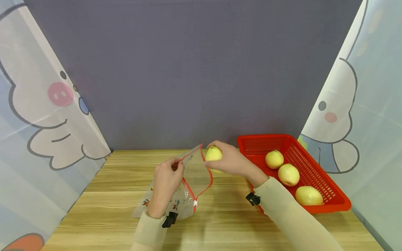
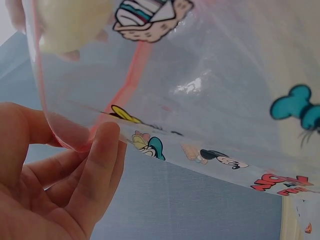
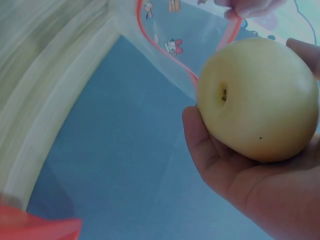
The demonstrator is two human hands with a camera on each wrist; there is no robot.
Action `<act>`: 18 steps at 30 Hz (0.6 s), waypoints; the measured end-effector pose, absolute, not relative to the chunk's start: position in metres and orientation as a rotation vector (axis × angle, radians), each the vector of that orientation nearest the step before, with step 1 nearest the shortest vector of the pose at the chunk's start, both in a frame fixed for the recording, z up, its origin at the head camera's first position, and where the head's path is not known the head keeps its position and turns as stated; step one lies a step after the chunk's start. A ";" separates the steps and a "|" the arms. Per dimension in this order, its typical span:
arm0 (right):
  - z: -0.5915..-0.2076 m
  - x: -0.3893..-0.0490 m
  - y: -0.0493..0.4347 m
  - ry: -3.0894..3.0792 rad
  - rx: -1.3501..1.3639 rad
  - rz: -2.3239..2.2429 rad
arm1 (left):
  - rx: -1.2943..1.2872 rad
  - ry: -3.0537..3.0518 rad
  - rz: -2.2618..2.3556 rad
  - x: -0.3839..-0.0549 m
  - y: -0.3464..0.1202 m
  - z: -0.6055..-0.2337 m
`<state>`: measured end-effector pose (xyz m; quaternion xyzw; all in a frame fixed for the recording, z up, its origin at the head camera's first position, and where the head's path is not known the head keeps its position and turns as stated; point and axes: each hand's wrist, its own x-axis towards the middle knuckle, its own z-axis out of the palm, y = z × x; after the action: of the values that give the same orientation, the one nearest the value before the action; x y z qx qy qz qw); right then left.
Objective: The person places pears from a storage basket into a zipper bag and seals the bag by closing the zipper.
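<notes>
head view, left edge: a pale curtain (image 1: 34, 83) printed with a pink-snouted cartoon figure, next to a plain grey backdrop (image 1: 188, 76). below it, my wood-grain desk (image 1: 103, 216). my left hand (image 1: 168, 177), light sleeve, black fitting (image 1: 170, 219) at the wrist, pinches the red-edged rim of a clear zip bag (image 1: 185, 205) between thumb and fingers; left wrist view shows the same pinch. the bag bears cartoon prints; its mouth gapes toward my right side, with a white slider (image 1: 195, 203) at the rim's lower end. just right of the mouth: a round pale yellow fruit (image 1: 213, 153), held up by my right hand (image 1: 232, 160), thumb and fingers curled round its sides. right wrist view: a dimple with a dark centre and one small speck on its skin. fruit touching rim: cannot tell. further right, a red basket (image 1: 333, 208) on the desk, three more inside in a slanting row: back fruit (image 1: 274, 159), middle fruit (image 1: 288, 175), front fruit (image 1: 309, 196). far right: a second cartoon curtain (image 1: 337, 104).
</notes>
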<state>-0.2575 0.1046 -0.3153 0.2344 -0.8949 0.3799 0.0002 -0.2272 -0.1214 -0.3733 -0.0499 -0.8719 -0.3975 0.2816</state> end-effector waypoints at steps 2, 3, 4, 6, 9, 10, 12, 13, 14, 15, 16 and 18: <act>-0.319 -0.258 0.102 -2.805 0.751 1.202 | -0.131 -2.336 -1.064 -0.227 -0.121 -0.374; -0.321 -0.258 0.101 -2.803 0.756 1.212 | -0.131 -2.337 -1.064 -0.227 -0.121 -0.374; -0.322 -0.258 0.099 -2.799 0.762 1.220 | -0.131 -2.338 -1.063 -0.227 -0.121 -0.374; -0.326 -0.257 0.096 -2.787 0.773 1.249 | -0.130 -2.339 -1.062 -0.227 -0.121 -0.373; -0.331 -0.257 0.092 -2.777 0.782 1.280 | -0.128 -2.342 -1.058 -0.227 -0.121 -0.373; -0.333 -0.256 0.090 -2.777 0.785 1.286 | -0.128 -2.344 -1.055 -0.227 -0.121 -0.373; -0.335 -0.255 0.088 -2.779 0.792 1.286 | -0.132 -2.346 -1.053 -0.227 -0.121 -0.373; -0.336 -0.255 0.087 -2.778 0.800 1.285 | -0.134 -2.346 -1.055 -0.226 -0.121 -0.373; -0.337 -0.254 0.085 -2.777 0.808 1.284 | -0.137 -2.345 -1.054 -0.226 -0.121 -0.373; -0.338 -0.254 0.084 -2.775 0.815 1.285 | -0.139 -2.342 -1.057 -0.226 -0.120 -0.373; -0.338 -0.253 0.082 -2.770 0.825 1.282 | -0.141 -2.340 -1.060 -0.226 -0.120 -0.373; -0.339 -0.252 0.079 -2.757 0.843 1.290 | -0.147 -2.333 -1.062 -0.225 -0.120 -0.373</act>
<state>-0.2519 0.0791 -0.3394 0.2671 -0.8729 0.4083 -0.0084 -0.2249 -0.1201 -0.3732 -0.0549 -0.8714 -0.3968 0.2832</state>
